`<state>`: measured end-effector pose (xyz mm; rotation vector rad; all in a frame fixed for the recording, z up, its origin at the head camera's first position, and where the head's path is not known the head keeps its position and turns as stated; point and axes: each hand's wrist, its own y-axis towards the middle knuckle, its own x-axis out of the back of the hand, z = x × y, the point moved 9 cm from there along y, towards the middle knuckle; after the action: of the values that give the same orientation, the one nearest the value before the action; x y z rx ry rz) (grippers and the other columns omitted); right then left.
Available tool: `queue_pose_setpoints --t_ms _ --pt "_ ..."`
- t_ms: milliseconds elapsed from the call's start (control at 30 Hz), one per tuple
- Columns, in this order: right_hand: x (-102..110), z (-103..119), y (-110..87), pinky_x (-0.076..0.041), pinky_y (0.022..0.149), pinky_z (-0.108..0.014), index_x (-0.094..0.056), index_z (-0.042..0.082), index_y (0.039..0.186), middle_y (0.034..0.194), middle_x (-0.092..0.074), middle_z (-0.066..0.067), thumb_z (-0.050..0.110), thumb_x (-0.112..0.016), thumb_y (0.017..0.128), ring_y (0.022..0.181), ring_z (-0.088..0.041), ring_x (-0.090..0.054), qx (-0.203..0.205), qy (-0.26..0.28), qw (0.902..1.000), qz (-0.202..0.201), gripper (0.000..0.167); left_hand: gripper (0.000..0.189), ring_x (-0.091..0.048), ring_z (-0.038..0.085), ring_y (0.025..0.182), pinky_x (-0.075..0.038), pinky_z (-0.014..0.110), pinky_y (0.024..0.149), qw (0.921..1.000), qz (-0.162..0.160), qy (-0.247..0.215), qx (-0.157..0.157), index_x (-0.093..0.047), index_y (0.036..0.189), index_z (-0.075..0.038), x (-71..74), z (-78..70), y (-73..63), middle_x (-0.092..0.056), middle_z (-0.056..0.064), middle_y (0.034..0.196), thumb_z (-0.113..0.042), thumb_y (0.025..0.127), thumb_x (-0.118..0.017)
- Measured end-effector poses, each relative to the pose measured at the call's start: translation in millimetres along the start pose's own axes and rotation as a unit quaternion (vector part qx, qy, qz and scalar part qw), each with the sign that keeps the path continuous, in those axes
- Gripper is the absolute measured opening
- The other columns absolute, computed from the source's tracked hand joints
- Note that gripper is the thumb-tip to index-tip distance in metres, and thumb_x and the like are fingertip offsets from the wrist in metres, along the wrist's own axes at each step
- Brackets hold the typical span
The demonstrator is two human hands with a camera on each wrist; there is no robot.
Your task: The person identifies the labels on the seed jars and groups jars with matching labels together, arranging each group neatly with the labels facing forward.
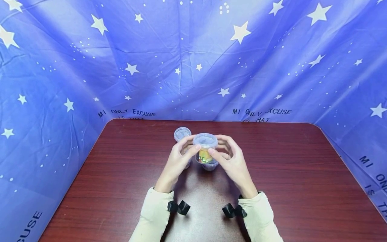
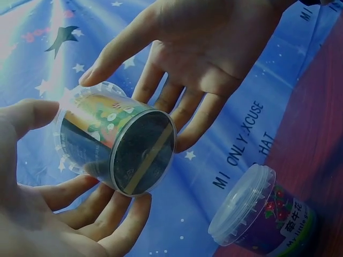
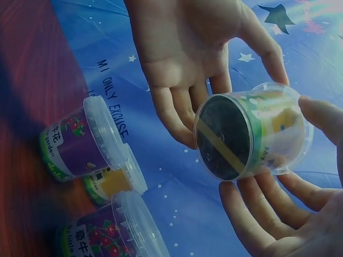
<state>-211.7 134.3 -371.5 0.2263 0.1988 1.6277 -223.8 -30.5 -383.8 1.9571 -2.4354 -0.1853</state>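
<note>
Raised over the table is a clear plastic tub (image 1: 205, 155) with a lid, a yellow-green printed label and dark contents. My left hand (image 1: 176, 159) grips its left side, thumb on the near face and fingers behind. From the other side my right hand (image 1: 237, 161) holds the same tub, its thumb close to the left one. In the left wrist view the tub (image 2: 115, 142) is tilted, its dark base with a yellow strip facing the camera. The right wrist view shows this base too, with the tub (image 3: 252, 134) between both hands' fingers.
Similar lidded tubs stand on the dark red wooden table (image 1: 121, 188): one (image 1: 182, 133) behind my left hand, another (image 1: 210, 166) below the held tub. Two purple-labelled tubs (image 3: 75, 140) and a yellow one (image 3: 110, 184) show in the right wrist view. A blue starry cloth (image 1: 181, 67) surrounds the table.
</note>
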Motion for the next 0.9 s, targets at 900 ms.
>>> queue_pose_setpoints --t_ms 900 --pt "-4.9 -1.6 -0.9 -0.055 0.089 -0.029 -0.056 0.005 0.134 0.122 -0.064 -0.010 0.008 -0.068 0.093 0.108 -0.017 -0.063 -0.004 0.017 0.9994 0.031 0.043 0.044 -0.060 0.015 0.113 -0.045 0.041 0.105 0.9974 0.050 -0.051 0.007 -0.051 0.139 -0.002 -10.1 0.9 0.2 -0.057 0.018 0.133 -0.022 0.101 -0.052"
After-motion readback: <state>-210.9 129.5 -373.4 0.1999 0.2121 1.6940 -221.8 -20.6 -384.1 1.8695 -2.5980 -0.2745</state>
